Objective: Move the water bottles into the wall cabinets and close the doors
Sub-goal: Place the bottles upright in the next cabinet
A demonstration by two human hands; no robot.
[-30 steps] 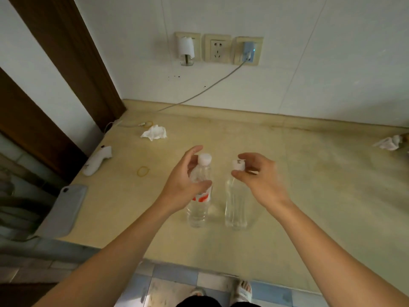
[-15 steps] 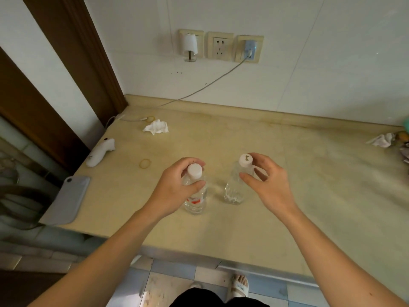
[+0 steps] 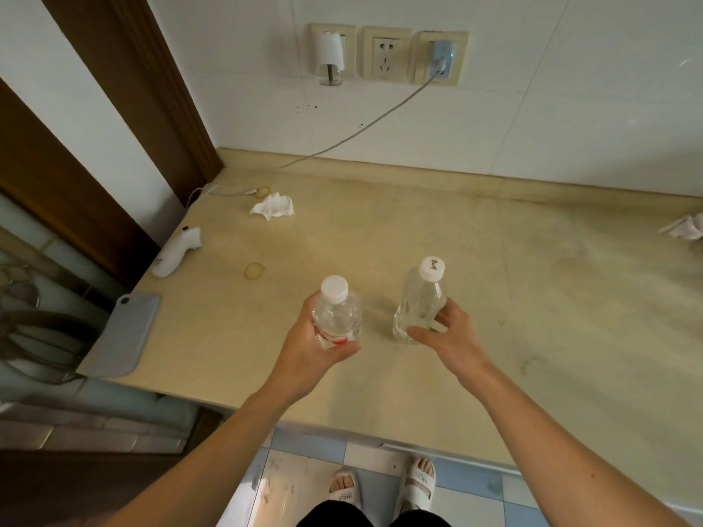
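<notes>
Water bottles sit one in each hand above the beige counter. The left hand wraps its fingers and thumb around the lower body of the red-labelled bottle, whose white cap points up toward the camera. The right hand grips the clear bottle low on its body, thumb on the near side and fingers on the far side; this bottle tilts slightly, cap up and away. Whether either bottle's base touches the counter cannot be told. The two bottles are near each other but apart.

Further left on the counter lies a yellow rubber band, and beyond it a white handheld device and a grey phone overhanging the counter's left edge. A crumpled tissue rests toward the back, near a white cable that runs up to a blue charger in the wall socket. Another crumpled paper lies at the far right edge.
</notes>
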